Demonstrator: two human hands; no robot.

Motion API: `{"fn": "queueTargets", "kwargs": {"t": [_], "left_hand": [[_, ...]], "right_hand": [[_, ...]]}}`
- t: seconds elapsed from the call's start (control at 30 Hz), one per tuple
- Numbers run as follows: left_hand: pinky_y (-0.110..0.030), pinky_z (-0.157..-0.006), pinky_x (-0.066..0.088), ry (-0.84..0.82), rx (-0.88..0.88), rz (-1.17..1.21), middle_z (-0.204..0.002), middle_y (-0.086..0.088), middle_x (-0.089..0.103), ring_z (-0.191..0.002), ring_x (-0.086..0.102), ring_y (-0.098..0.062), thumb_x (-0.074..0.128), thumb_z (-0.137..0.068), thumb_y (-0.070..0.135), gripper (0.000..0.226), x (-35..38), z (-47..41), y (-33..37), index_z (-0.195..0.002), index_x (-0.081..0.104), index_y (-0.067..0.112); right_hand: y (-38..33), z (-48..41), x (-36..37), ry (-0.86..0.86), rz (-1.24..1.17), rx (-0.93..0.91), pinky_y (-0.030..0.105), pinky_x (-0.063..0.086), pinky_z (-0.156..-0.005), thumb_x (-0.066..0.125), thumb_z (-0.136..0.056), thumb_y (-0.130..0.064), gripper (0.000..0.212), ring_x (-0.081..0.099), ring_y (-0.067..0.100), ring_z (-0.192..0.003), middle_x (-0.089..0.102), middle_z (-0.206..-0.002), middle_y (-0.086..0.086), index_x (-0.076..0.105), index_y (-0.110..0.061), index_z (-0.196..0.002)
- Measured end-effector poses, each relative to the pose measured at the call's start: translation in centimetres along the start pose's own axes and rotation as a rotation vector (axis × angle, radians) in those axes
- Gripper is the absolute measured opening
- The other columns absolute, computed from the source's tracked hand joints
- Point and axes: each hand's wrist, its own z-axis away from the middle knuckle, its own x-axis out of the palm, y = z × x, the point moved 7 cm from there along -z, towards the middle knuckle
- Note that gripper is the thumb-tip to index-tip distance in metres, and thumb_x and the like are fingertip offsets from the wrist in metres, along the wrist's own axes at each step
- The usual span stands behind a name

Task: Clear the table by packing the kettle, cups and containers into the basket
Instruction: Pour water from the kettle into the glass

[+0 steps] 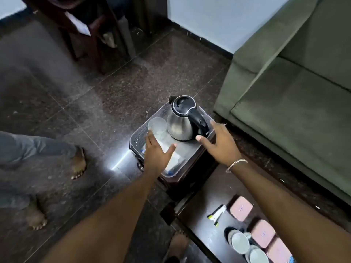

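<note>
A steel kettle with a black lid and handle stands inside the grey plastic basket, which rests on a dark stool. A clear cup stands in the basket to the kettle's left. My left hand hovers over the basket's near part, fingers spread, its fingertips by the cup. My right hand is open just right of the kettle's handle, thumb near the kettle's base. On the dark table at lower right lie pink-lidded containers and grey cups.
A green sofa fills the right side. Another person's bare feet and trouser legs stand on the dark tiled floor at left. A dark wooden chair is at the back. A small white-and-green item lies on the table.
</note>
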Motion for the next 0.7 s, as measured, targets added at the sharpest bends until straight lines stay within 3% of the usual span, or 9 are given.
{"fn": "queueTargets", "kwargs": {"t": [0.07, 0.17, 0.23, 0.37, 0.53, 0.63, 0.7], "left_hand": [[-0.045, -0.120, 0.032, 0.070, -0.100, 0.127, -0.167, -0.020, 0.022, -0.152, 0.030, -0.036, 0.083, -0.081, 0.050, 0.118, 0.6, -2.0, -1.9, -0.162, 0.011, 0.004], [-0.044, -0.119, 0.036, 0.134, -0.190, 0.202, -0.164, -0.018, 0.032, -0.147, 0.040, -0.036, 0.090, -0.076, 0.042, 0.118, 1.1, -4.5, -4.2, -0.161, 0.018, 0.007], [-0.045, -0.118, 0.040, 0.138, -0.205, 0.265, -0.161, -0.019, 0.038, -0.142, 0.047, -0.035, 0.094, -0.073, 0.034, 0.118, 2.0, -6.2, -5.4, -0.160, 0.020, 0.007], [-0.047, -0.108, 0.048, 0.156, -0.192, 0.343, -0.139, -0.017, 0.056, -0.126, 0.058, -0.037, 0.097, -0.067, 0.024, 0.101, 3.5, -8.8, -6.6, -0.146, 0.037, 0.009], [-0.048, -0.100, 0.052, 0.232, -0.169, 0.363, -0.127, -0.015, 0.062, -0.115, 0.062, -0.035, 0.096, -0.065, 0.025, 0.086, 4.4, -10.0, -6.6, -0.133, 0.046, 0.010], [-0.041, -0.092, 0.054, 0.244, -0.151, 0.341, -0.120, -0.011, 0.065, -0.106, 0.064, -0.031, 0.094, -0.065, 0.026, 0.079, 4.3, -9.9, -7.1, -0.129, 0.048, 0.015], [-0.038, -0.087, 0.056, 0.248, -0.131, 0.329, -0.116, -0.008, 0.066, -0.101, 0.066, -0.029, 0.093, -0.065, 0.027, 0.076, 3.9, -9.6, -7.3, -0.125, 0.048, 0.018]], "right_hand": [[0.8, -2.2, 0.9, 0.069, -0.155, 0.042, 0.017, 0.035, -0.098, 0.076, -0.085, -0.051, 0.069, 0.054, 0.012, -0.118, 0.059, -0.130, 0.002, 0.055, -0.017, -0.140], [2.0, -4.4, 2.1, 0.088, -0.297, 0.114, 0.029, 0.050, -0.082, 0.075, -0.079, -0.061, 0.045, 0.066, 0.010, -0.087, 0.076, -0.097, 0.000, 0.073, -0.021, -0.098], [2.7, -5.8, 3.5, 0.051, -0.366, 0.113, 0.036, 0.049, -0.071, 0.068, -0.079, -0.069, 0.056, 0.059, 0.008, -0.066, 0.073, -0.075, 0.001, 0.071, -0.013, -0.079], [3.3, -7.7, 5.7, -0.010, -0.584, 0.130, 0.032, 0.045, -0.064, 0.068, -0.077, -0.073, 0.075, 0.056, 0.012, -0.060, 0.068, -0.064, 0.014, 0.069, 0.002, -0.073], [3.9, -9.1, 7.4, 0.069, -0.711, 0.201, 0.021, 0.046, -0.055, 0.076, -0.068, -0.075, 0.066, 0.054, 0.011, -0.050, 0.059, -0.051, -0.002, 0.065, -0.010, -0.060], [4.1, -9.3, 7.6, 0.135, -0.729, 0.186, 0.032, 0.046, -0.055, 0.078, -0.062, -0.078, 0.084, 0.048, 0.011, -0.047, 0.054, -0.053, -0.001, 0.062, 0.005, -0.070], [4.2, -9.2, 7.5, 0.170, -0.746, 0.192, 0.037, 0.043, -0.055, 0.080, -0.060, -0.076, 0.082, 0.045, 0.014, -0.047, 0.052, -0.052, 0.002, 0.057, 0.003, -0.061]]}}
